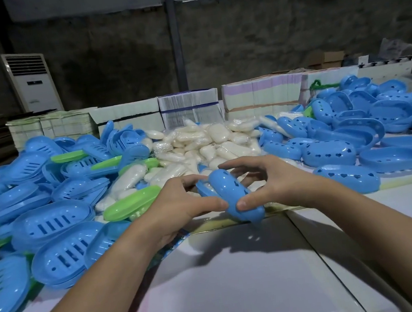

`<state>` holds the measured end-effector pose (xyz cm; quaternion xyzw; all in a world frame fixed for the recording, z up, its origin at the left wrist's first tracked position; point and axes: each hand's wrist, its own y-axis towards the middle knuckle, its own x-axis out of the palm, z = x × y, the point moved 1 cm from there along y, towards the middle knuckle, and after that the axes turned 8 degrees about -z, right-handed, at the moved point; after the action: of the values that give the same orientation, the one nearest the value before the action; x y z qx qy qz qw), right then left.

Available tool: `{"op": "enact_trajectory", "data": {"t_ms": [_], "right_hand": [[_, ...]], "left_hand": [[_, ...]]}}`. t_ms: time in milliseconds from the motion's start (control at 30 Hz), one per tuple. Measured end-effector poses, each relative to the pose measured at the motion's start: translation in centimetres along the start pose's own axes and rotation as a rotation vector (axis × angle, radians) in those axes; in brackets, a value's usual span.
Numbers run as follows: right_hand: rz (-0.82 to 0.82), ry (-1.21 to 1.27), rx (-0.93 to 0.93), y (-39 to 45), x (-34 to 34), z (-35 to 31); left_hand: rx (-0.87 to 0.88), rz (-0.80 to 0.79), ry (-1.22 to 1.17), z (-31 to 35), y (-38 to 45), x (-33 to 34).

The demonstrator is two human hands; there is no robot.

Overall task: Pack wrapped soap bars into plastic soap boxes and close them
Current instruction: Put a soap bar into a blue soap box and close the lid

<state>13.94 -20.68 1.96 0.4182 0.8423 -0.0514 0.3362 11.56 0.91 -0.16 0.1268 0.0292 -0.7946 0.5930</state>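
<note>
A blue soap box (235, 195) is held above the tabletop (235, 280) between both hands, tilted, with its domed, heart-pierced lid turned up and toward the right hand. The left hand (180, 208) is curled round the box's left side: the thumb is pressed against the near edge and the fingers are wrapped over the far end. The right hand (274, 185) is curled round the opposite side, with the thumb set on the near end just beside the left thumb and the fingers arched over the top of the lid. Whether the two halves are fully closed cannot be told, as a sliver of the base is seen at the left edge.

Just beyond both hands a heap of wrapped soap bars (208, 144) is piled. To the left of the left hand, slotted blue box bases (56, 222) are stacked and scattered, with a green soap box half (131, 204) lying close to that hand's knuckles. To the right of the right hand, blue lids with heart cut-outs (345, 175) are spread out. Farther behind the soap, bundled stacks of flat cartons (189, 107) are lined up in a row. Well beyond the left hand a white standing air conditioner (32, 82) is placed against the wall.
</note>
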Motion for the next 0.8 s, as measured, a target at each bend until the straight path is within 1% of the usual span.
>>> {"op": "enact_trajectory", "data": {"t_ms": [67, 133, 233, 467, 633, 800], "right_hand": [[-0.009, -0.017, 0.008, 0.2, 0.3, 0.2], [0.003, 0.028, -0.003, 0.2, 0.4, 0.2], [0.015, 0.112, -0.023, 0.1, 0.5, 0.3], [0.068, 0.172, -0.010, 0.4, 0.5, 0.9], [0.043, 0.181, 0.008, 0.5, 0.7, 1.5], [0.050, 0.192, 0.007, 0.5, 0.7, 1.5]], "left_hand": [[0.017, 0.007, 0.021, -0.1, 0.0, 0.1], [0.024, 0.015, 0.025, -0.1, 0.1, 0.0], [0.052, -0.010, -0.020, -0.3, 0.2, 0.0], [0.143, -0.063, -0.113, -0.4, 0.3, 0.0], [0.158, -0.143, -0.034, -0.3, -0.2, 0.6], [0.181, -0.125, -0.055, 0.0, -0.1, 0.7]]}}
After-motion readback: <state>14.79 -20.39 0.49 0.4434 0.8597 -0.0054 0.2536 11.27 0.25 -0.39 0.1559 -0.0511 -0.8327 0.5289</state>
